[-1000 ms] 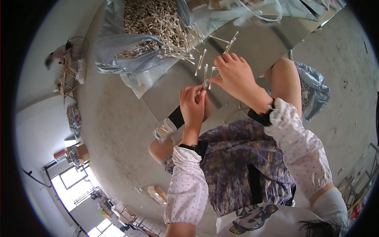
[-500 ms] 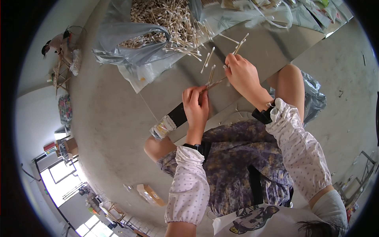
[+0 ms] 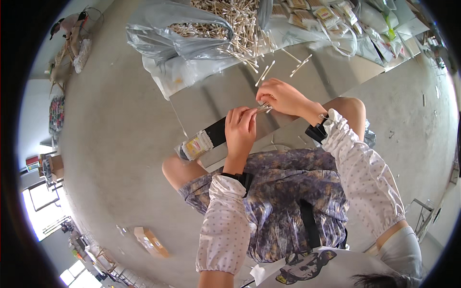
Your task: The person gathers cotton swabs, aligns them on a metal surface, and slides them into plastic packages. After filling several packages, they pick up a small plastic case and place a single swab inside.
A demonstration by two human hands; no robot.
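Cotton swabs [image 3: 263, 109], left hand [image 3: 240, 127] pinching, right hand [image 3: 284, 98] arched

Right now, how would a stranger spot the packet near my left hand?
On the grey table, look left. A black strip lies beside your left hand; the swab packet sits at the strip's outer end. Yellow-labelled, it lies apart from the other packets clustered at far right.

Held swabs [image 3: 264, 109]: lower ends hidden in left hand [image 3: 240, 132], count unclear. Same hand covers part of black strip [image 3: 217, 132]. Right hand [image 3: 283, 97]: grip unclear. Grey bag [image 3: 165, 36], swab heap [image 3: 242, 29] cut off at far edge. Colourful pile [image 3: 56, 115], left: too small.
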